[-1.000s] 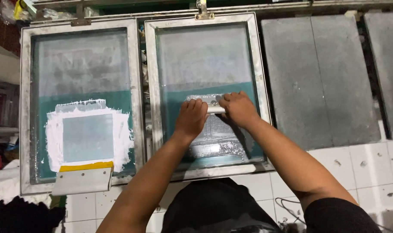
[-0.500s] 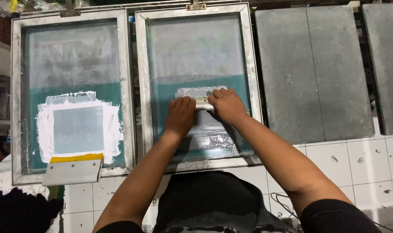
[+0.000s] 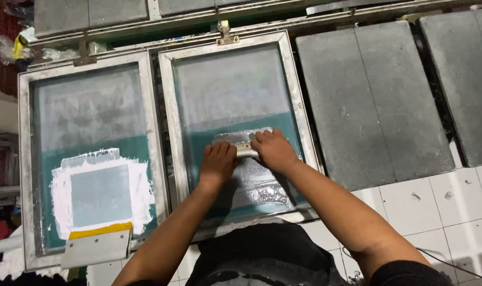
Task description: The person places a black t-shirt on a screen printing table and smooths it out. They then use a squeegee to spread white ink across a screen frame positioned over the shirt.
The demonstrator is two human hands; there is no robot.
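On the right screen (image 3: 235, 95), both hands (image 3: 218, 163) (image 3: 273, 151) grip shut on a crosswise squeegee (image 3: 244, 144).

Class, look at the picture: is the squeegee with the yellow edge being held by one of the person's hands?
No. The yellow-edged squeegee rests untouched on the left frame, while both hands grip a squeegee on the right screen.

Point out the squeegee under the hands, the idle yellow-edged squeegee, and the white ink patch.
squeegee (image 3: 245, 151), head view, metal handle between hands
yellow-edged squeegee (image 3: 97, 247), head view, grey handle
white ink patch (image 3: 140, 196), head view, right band
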